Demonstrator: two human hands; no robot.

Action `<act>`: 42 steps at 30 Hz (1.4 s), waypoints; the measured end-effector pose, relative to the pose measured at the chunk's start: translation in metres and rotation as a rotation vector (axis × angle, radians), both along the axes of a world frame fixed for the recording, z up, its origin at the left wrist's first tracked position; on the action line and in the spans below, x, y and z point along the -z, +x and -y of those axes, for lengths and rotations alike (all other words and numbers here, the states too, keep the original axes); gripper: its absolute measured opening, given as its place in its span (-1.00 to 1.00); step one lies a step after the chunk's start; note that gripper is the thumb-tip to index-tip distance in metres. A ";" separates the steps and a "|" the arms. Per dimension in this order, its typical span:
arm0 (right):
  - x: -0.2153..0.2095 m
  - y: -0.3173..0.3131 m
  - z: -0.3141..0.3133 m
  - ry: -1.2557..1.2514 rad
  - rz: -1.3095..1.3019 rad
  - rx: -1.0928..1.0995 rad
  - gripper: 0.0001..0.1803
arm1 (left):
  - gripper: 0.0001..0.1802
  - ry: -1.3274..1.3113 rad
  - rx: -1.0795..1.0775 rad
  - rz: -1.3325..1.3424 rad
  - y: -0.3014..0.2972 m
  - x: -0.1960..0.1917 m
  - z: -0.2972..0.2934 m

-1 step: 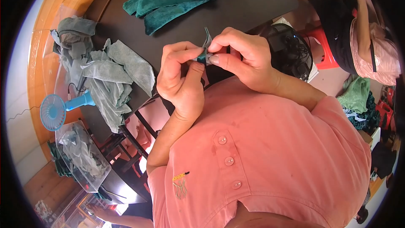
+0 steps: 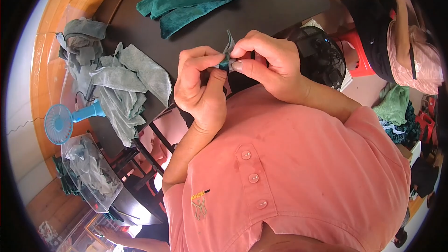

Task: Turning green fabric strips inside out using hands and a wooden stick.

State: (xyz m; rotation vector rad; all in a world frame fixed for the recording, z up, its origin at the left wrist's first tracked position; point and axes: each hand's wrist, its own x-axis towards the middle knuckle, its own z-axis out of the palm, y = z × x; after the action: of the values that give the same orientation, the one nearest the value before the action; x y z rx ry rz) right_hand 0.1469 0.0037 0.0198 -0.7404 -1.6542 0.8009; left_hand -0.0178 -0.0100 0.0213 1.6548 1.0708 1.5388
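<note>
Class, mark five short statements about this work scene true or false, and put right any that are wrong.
1. The left hand and the right hand pinch a small piece of cloth between them. True.
2. The blue fan is to the right of both hands. False: the blue fan is to their left.
3. Dark green strips lie on the dark table, beyond the hands. True.
4. The grey cloths are folded into one neat square stack. False: the grey cloths lie loose and rumpled.
5. Three buttons show on the front of the pink shirt. True.
</note>
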 end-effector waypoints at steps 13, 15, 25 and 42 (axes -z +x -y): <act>0.004 0.009 0.001 0.120 0.017 0.014 -0.84 | -0.72 -0.003 0.058 -0.121 0.001 0.002 0.006; 0.006 0.010 0.004 0.109 0.033 0.013 -0.85 | -0.73 -0.042 0.073 -0.076 0.001 0.004 0.006; 0.013 0.012 0.017 -0.064 -0.016 -0.080 -0.86 | -0.72 0.074 0.197 -0.198 -0.001 0.009 0.003; 0.012 0.011 0.027 -0.167 -0.014 -0.103 -0.90 | -0.69 0.022 0.176 -0.368 0.004 0.012 0.009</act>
State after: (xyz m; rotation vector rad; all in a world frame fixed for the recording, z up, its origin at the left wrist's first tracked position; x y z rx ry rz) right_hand 0.1575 -0.0238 0.0077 -0.7676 -1.6369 1.0256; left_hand -0.0142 -0.0187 0.0089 2.0416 1.0574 1.1649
